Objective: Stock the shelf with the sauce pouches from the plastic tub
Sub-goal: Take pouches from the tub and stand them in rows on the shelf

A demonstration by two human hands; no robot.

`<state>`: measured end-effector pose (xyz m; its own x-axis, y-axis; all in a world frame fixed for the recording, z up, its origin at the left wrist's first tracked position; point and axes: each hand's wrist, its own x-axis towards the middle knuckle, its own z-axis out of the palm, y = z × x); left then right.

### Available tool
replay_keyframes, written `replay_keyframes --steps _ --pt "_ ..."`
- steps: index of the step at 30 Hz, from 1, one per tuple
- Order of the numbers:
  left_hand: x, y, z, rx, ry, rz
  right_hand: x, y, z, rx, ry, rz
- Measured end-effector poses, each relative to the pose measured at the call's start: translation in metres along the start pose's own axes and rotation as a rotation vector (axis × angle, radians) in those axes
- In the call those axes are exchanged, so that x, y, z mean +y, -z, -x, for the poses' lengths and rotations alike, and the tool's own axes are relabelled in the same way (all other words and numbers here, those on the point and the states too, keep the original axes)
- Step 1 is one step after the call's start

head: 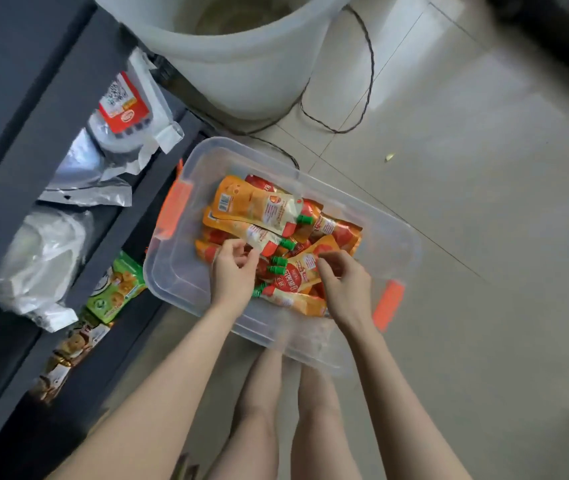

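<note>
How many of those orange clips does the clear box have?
2. One orange clip sits on the plastic tub's end nearest the shelf; the other orange clip is on the opposite end, beside the right hand. None appears hidden.

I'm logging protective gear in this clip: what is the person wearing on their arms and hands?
Nothing that shows. The left hand and right hand are ungloved, with no ring, watch or bracelet visible. Both arms are bare down to the frame's edge; no sleeves appear.
</note>
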<state>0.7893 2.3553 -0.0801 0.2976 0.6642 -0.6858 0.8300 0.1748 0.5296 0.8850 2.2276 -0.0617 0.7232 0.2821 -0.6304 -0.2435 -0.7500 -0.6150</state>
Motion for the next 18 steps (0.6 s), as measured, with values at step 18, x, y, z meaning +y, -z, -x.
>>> replay_keyframes --steps 18 --pt "-0.031 -0.042 -0.074 0.296 -0.043 -0.014 0.026 -0.098 -0.095 0.052 -0.301 -0.346"
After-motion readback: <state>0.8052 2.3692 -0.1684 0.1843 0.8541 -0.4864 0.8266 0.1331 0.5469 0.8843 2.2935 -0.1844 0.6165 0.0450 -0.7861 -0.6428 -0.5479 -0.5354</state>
